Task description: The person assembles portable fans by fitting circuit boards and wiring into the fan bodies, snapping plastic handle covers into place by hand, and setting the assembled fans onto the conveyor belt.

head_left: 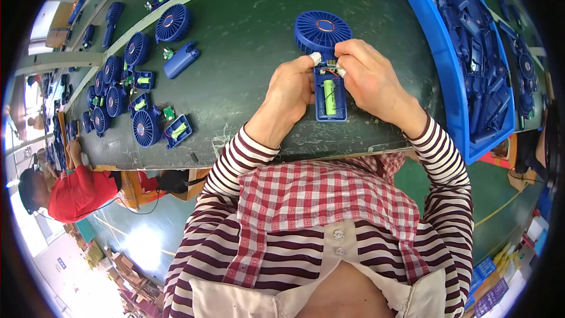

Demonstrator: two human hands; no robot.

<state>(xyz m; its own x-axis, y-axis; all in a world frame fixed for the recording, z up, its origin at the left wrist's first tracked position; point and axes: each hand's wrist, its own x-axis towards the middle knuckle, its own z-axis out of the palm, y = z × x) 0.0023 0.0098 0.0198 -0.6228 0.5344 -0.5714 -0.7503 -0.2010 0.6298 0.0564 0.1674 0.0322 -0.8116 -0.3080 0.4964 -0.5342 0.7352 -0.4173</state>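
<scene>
In front of me a blue handheld fan lies on the green table, its round grille [323, 30] pointing away from me. The handle's casing [340, 112] is open and shows a light green battery cell [331, 97]. Above the cell sits a small circuit board [329, 66] with thin wires, partly covered by fingers. My left hand [288, 91] is closed on the left side of the handle, its thumb in a white cover beside the fan's neck. My right hand [369, 76] is closed at the neck and board from the right; its fingertips partly hide what they pinch.
Several blue fans with opened handles [135, 50] lie on the table [235, 53] to the left, beside a separate handle shell [182, 60]. A large blue bin [432, 23] full of blue plastic parts stands at the right. A person in red [82, 191] sits at the far left.
</scene>
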